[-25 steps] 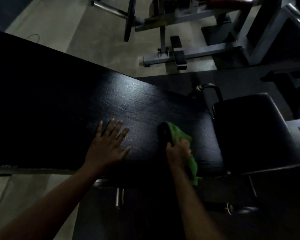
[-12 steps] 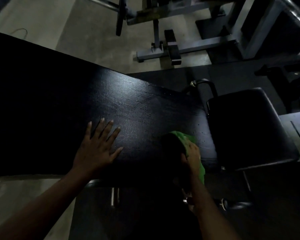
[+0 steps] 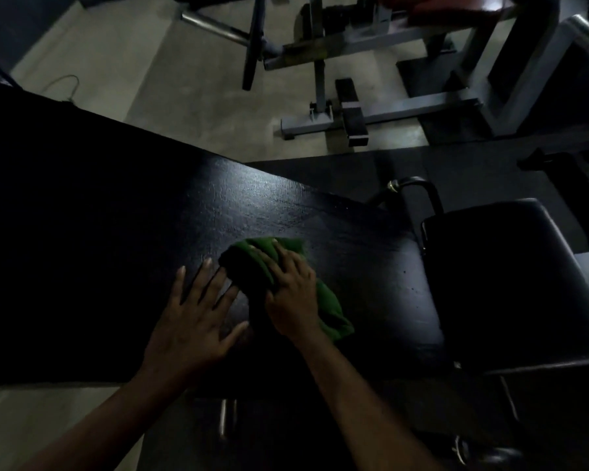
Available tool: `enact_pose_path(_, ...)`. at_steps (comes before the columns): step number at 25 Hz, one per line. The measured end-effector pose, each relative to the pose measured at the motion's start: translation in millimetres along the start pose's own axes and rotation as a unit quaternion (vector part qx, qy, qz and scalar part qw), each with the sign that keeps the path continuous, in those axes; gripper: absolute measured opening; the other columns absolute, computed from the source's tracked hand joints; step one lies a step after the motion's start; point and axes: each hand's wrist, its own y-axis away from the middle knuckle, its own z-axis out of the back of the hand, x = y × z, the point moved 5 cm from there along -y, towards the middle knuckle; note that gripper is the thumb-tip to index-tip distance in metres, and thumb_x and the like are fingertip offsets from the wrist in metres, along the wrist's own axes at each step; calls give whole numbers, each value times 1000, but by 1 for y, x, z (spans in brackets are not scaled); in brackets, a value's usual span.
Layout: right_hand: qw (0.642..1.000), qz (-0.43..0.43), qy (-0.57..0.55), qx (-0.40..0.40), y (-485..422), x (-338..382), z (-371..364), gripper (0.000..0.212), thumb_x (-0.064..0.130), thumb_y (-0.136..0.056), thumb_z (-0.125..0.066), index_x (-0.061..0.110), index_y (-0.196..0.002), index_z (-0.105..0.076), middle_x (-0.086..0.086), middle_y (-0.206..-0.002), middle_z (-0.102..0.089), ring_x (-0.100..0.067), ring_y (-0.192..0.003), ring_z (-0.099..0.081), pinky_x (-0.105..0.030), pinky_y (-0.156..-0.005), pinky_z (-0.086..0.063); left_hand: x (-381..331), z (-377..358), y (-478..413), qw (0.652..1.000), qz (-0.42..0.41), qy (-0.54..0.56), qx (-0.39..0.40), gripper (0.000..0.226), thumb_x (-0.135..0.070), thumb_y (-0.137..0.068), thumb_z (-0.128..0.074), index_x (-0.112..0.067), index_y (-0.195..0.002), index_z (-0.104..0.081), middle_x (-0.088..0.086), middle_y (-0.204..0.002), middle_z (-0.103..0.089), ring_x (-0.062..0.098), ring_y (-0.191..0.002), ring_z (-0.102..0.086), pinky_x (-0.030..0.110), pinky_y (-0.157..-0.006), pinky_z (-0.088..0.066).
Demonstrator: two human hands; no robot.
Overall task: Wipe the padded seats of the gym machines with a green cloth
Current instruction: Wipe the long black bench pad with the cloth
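A long black padded bench pad [image 3: 320, 212] runs from far left to the middle of the view. My right hand [image 3: 295, 294] presses a bunched green cloth [image 3: 332, 311] flat onto the pad, fingers spread over it. My left hand [image 3: 193, 317] lies open, palm down on the pad, its fingertips almost touching the cloth. A smaller black seat pad [image 3: 510, 277] adjoins the long pad on the right.
A curved black metal handle [image 3: 419, 185] rises between the two pads. Grey steel machine frames [image 3: 364, 110] and a bar stand on the concrete floor beyond. A dark rubber mat [image 3: 473, 171] lies behind the seat. Metal legs show under the bench's near edge.
My right hand has slid the cloth left and away from the pad's near edge, up beside my left hand. My left hand has stayed planted on the pad.
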Motion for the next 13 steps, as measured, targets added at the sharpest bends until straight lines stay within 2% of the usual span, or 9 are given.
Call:
enact_pose_path(2,999,-32,11,26,-23,-40,4,78,36,-62,-24,25,-137,-43,-6,-147,-39,-30,-130,-38,-47,-103,-32,-1,0,0,1000,-2,0,0,76,-59,-94,-6,-13,-137,-46,14,-148,-40,31,-140,-26,56,-113,-15)
enact_pose_path(4,991,-119,39,35,-38,-93,8,78,41,-68,-21,20,-140,-40,-7,-149,-35,-29,-133,-32,-44,-104,-29,0,-1,0,1000,-1,0,9,76,-59,-94,-6,-14,-139,-45,13,-150,-36,30,-141,-25,56,-113,-16)
enact_pose_path(6,971,-235,40,31,-45,-148,19,66,37,-80,-33,16,-142,-36,-7,-151,-32,-29,-134,-28,-41,-104,-27,-1,-1,1,1000,-4,-1,15,76,-60,-94,-6,-14,-139,-46,13,-150,-36,30,-141,-25,57,-113,-17)
enact_pose_path(9,944,-327,36,15,-47,-166,36,55,23,-89,-48,11,-141,-36,-11,-150,-32,-33,-132,-29,-43,-104,-28,0,1,1,1000,-1,3,10,74,-59,-94,-7,-15,-139,-44,12,-150,-35,30,-141,-25,57,-113,-18)
enact_pose_path(10,943,-332,29,12,-48,-150,35,53,21,-88,-51,8,-139,-39,-15,-146,-36,-35,-129,-32,-44,-103,-29,-1,2,0,1000,1,4,15,74,-59,-94,-7,-15,-140,-44,11,-151,-34,30,-142,-24,57,-113,-18)
enact_pose_path(11,955,-297,18,6,-49,-122,32,52,18,-86,-54,5,-135,-43,-21,-140,-41,-38,-125,-37,-44,-100,-32,0,3,-1,1000,2,5,21,74,-59,-94,-7,-15,-140,-44,11,-151,-34,29,-142,-24,57,-113,-19)
enact_pose_path(13,991,-132,6,-5,-48,-44,16,57,19,-76,-52,11,-133,-49,-22,-133,-49,-40,-118,-45,-45,-97,-37,0,4,-1,1000,1,9,22,74,-59,-93,-8,-14,-139,-45,11,-151,-34,29,-142,-23,56,-113,-18)
